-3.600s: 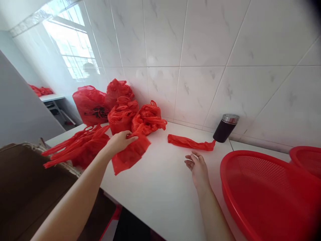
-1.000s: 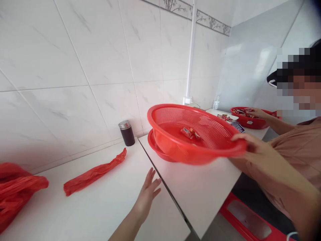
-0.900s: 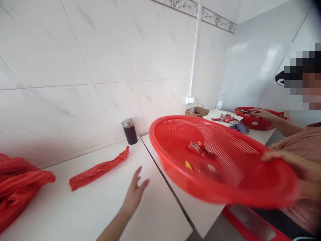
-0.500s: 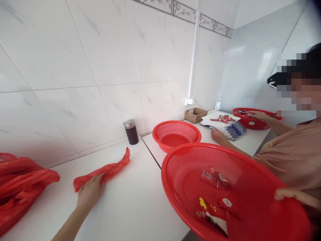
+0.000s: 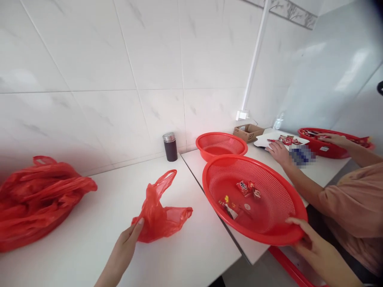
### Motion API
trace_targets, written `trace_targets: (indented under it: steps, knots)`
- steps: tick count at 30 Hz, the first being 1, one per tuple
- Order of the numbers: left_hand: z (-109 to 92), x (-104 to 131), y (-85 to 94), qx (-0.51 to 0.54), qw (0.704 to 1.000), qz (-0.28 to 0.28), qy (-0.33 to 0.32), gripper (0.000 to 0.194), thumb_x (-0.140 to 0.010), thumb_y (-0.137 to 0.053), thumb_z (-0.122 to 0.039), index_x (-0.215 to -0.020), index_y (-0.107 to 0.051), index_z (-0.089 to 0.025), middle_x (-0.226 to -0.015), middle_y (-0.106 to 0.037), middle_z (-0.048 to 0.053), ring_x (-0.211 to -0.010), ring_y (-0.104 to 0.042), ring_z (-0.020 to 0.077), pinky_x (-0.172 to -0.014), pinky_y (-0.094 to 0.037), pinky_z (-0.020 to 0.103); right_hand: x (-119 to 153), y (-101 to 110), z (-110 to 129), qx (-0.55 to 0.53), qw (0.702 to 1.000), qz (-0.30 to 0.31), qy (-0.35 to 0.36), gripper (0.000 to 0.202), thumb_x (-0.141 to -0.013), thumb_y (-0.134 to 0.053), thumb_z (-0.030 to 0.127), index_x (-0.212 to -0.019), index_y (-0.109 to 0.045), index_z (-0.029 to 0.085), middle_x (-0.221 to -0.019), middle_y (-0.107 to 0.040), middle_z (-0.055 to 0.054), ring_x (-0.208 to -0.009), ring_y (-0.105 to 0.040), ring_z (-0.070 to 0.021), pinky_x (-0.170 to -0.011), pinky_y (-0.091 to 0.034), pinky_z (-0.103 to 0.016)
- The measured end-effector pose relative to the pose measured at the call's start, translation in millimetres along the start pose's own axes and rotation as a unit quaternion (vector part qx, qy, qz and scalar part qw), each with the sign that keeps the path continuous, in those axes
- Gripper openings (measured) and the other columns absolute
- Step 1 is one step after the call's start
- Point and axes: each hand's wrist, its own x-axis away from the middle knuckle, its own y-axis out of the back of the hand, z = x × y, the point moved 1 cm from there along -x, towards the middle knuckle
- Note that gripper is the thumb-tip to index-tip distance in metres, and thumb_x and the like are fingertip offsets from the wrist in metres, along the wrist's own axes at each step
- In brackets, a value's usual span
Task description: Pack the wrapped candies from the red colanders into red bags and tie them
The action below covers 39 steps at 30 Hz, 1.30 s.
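My left hand (image 5: 128, 243) pinches the near end of a red plastic bag (image 5: 157, 219). The bag's two handles spread out loosely over the white table. On the right, my right hand (image 5: 311, 243) grips the near rim of a large red basket (image 5: 287, 191), thumb over the edge and fingers below. Inside this basket lie a few small snack packets (image 5: 243, 188), red with white and yellow printing. The basket is tilted a little towards me and overlaps the table's near corner.
A heap of red plastic bags (image 5: 44, 195) lies at the left. Along the wall stand a dark jar (image 5: 170, 147), a smaller red basket (image 5: 221, 137) and a cardboard box (image 5: 248, 133). Beside me a co-worker's hand (image 5: 279, 153) rests at a white tray (image 5: 263, 139); the other reaches into another red basket (image 5: 323, 149).
My left hand has lifted the bag and moved it right, and it hangs more spread out. The large basket sits lower and flatter. The view has turned left.
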Motion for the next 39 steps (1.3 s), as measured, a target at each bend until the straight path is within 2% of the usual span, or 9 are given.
trace_targets:
  steps: [3, 6, 11, 18, 24, 28, 31, 35, 39]
  knots:
    - [1.5, 14.9, -0.8, 0.064, 0.998, 0.002, 0.009, 0.059, -0.084, -0.036, -0.070, -0.099, -0.070, -0.024, -0.104, -0.073, 0.004, -0.110, -0.060, 0.0326, -0.099, -0.044, 0.045, 12.1, 0.3, 5.2, 0.007, 0.996, 0.084, -0.007, 0.038, -0.059, -0.065, 0.050, -0.093, -0.071, 0.031, -0.109, -0.072, -0.006, -0.101, -0.067, -0.0339, -0.087, -0.054, -0.045]
    - [12.9, 19.8, 2.3, 0.120, 0.993, -0.009, 0.023, 0.056, -0.084, -0.040, -0.067, -0.103, -0.068, -0.022, -0.111, -0.072, 0.006, -0.118, -0.057, 0.0305, -0.108, -0.037, 0.043, 24.1, -2.2, 24.9, 0.006, 0.995, 0.102, -0.008, 0.038, -0.061, -0.066, 0.047, -0.095, -0.072, 0.031, -0.110, -0.072, -0.007, -0.099, -0.068, -0.0341, -0.087, -0.054, -0.044]
    - [43.4, 18.6, 9.7, 0.167, 0.980, -0.078, 0.078, 0.056, -0.082, -0.046, -0.064, -0.110, -0.068, -0.021, -0.114, -0.072, 0.008, -0.127, -0.051, 0.0307, -0.112, -0.030, 0.047, 42.2, -35.3, 70.6, -0.062, 0.982, 0.180, -0.014, 0.033, -0.074, -0.058, 0.038, -0.104, -0.067, 0.026, -0.106, -0.073, -0.005, -0.094, -0.070, -0.0254, -0.082, -0.056, -0.032]
    - [53.1, 26.4, 8.4, 0.242, 0.964, -0.080, 0.077, 0.052, -0.083, -0.051, -0.060, -0.111, -0.067, -0.019, -0.118, -0.070, 0.008, -0.127, -0.052, 0.0274, -0.114, -0.028, 0.041, 38.5, -102.7, 131.5, -0.005, 0.994, 0.099, 0.040, 0.039, -0.083, -0.053, 0.045, -0.117, -0.058, 0.028, -0.116, -0.066, -0.004, -0.085, -0.068, -0.0210, -0.071, -0.053, -0.032]
    - [47.6, 33.8, 1.9, 0.282, 0.955, -0.070, 0.066, 0.046, -0.082, -0.057, -0.055, -0.107, -0.070, -0.019, -0.116, -0.072, 0.007, -0.121, -0.057, 0.0302, -0.111, -0.033, 0.042, 29.9, -133.9, 161.8, -0.011, 0.990, 0.137, 0.035, 0.051, -0.088, -0.049, 0.046, -0.133, -0.044, 0.023, -0.074, -0.065, 0.000, -0.065, -0.062, -0.0203, -0.065, -0.047, -0.033]
    - [43.1, 39.2, 4.5, 0.314, 0.946, -0.076, 0.028, 0.048, -0.080, -0.059, -0.056, -0.105, -0.071, -0.016, -0.111, -0.073, 0.008, -0.113, -0.062, 0.0301, -0.107, -0.040, 0.041, 50.4, -126.3, 201.9, -0.192, 0.944, 0.264, 0.055, 0.063, -0.093, -0.046, 0.045, -0.148, -0.022, 0.026, -0.059, -0.056, 0.007, -0.054, -0.057, -0.0164, -0.058, -0.047, -0.028]
    - [39.7, 42.8, 6.4, 0.314, 0.946, -0.084, -0.002, 0.049, -0.081, -0.059, -0.057, -0.105, -0.072, -0.016, -0.108, -0.073, 0.007, -0.110, -0.063, 0.0292, -0.106, -0.041, 0.040, 67.1, -116.8, 244.0, -0.268, 0.896, 0.326, 0.141, 0.044, -0.094, -0.048, 0.043, -0.135, -0.046, 0.027, -0.078, -0.064, 0.000, -0.074, -0.062, -0.0161, -0.071, -0.051, -0.029]
    - [30.5, 51.6, 5.5, 0.315, 0.947, -0.043, -0.035, 0.046, -0.085, -0.057, -0.054, -0.112, -0.071, -0.019, -0.114, -0.071, 0.007, -0.114, -0.060, 0.0284, -0.109, -0.037, 0.042, 80.0, -131.1, 284.9, -0.205, 0.866, 0.354, 0.286, 0.035, -0.083, -0.065, 0.039, -0.115, -0.062, 0.026, -0.126, -0.057, -0.007, -0.117, -0.053, -0.0240, -0.100, -0.042, -0.039]
    - [29.8, 60.7, 13.3, 0.457, 0.889, -0.002, -0.040, 0.045, -0.085, -0.056, -0.052, -0.113, -0.070, -0.019, -0.120, -0.068, 0.009, -0.116, -0.059, 0.0300, -0.101, -0.045, 0.043, 87.9, -165.7, 284.5, -0.129, 0.835, 0.455, 0.282, 0.031, -0.080, -0.062, 0.020, -0.111, -0.064, 0.025, -0.109, -0.063, -0.005, -0.097, -0.061, -0.0222, -0.084, -0.047, -0.036]
